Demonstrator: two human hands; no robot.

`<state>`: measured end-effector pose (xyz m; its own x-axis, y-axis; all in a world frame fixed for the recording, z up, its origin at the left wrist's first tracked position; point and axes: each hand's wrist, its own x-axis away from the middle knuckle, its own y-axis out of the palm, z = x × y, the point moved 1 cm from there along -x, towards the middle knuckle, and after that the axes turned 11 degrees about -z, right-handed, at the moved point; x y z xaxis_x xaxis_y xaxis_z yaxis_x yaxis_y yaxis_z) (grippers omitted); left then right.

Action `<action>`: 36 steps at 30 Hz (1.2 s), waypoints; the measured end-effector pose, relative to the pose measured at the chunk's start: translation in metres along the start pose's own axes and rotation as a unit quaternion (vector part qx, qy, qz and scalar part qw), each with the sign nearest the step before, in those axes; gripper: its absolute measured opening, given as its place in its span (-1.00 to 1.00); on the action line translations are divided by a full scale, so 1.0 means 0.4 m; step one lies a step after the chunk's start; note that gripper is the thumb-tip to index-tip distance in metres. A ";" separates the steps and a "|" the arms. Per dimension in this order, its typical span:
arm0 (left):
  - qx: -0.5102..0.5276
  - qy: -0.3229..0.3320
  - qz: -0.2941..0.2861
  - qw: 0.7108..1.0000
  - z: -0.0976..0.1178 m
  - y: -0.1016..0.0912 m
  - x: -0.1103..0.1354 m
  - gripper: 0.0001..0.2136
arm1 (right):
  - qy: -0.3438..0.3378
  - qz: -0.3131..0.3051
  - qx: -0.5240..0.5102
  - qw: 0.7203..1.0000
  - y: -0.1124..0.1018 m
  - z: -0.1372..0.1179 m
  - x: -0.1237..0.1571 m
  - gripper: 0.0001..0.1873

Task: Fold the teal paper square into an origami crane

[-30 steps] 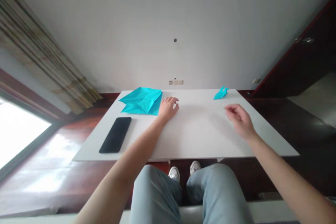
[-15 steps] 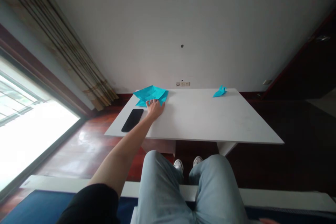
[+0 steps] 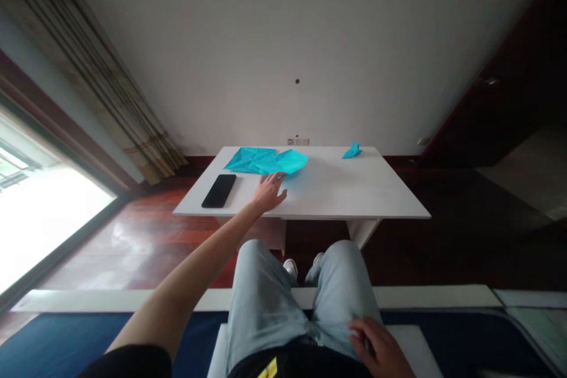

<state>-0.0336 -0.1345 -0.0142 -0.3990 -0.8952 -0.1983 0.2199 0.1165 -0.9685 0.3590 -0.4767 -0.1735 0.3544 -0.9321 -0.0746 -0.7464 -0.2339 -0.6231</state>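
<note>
My left hand (image 3: pixel 269 191) reaches out over the white table (image 3: pixel 354 189), fingers spread flat, its fingertips at the near edge of a loose cyan sheet of paper (image 3: pixel 290 161). That sheet lies partly off a pile of cyan paper (image 3: pixel 248 159) at the far left of the table. A small folded cyan paper figure (image 3: pixel 352 151) sits at the far right. My right hand (image 3: pixel 376 348) rests on my right thigh, fingers loosely curled, holding nothing that I can see.
A black phone (image 3: pixel 218 191) lies on the table's left side. A wall with a socket plate (image 3: pixel 297 141) stands behind the table. A window and curtains are to the left, a dark door to the right. My knees are below the table's front edge.
I have leaned back, so the table looks farther away. My left hand slid one cyan sheet rightward off the pile. My right hand left the table and settled on my thigh.
</note>
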 end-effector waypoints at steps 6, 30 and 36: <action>0.046 0.059 -0.018 0.997 0.050 0.045 0.044 -0.52 | -0.103 0.014 0.052 0.993 -0.041 -0.162 -0.193 -0.82; 0.338 -0.020 0.022 0.941 0.016 0.040 0.041 -0.76 | -0.177 0.100 0.061 0.977 -0.177 -0.195 -0.506 -0.33; 0.486 -0.062 0.119 0.864 -0.024 -0.001 0.025 -0.52 | -0.173 0.150 0.029 0.973 -0.336 -0.159 -0.751 -0.17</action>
<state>-0.0462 -0.1394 -0.0174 -0.1535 -0.9419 -0.2989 0.9499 -0.0572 -0.3073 0.3171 -0.1830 -0.0177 0.3007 -0.8050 -0.5114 -0.8160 0.0605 -0.5749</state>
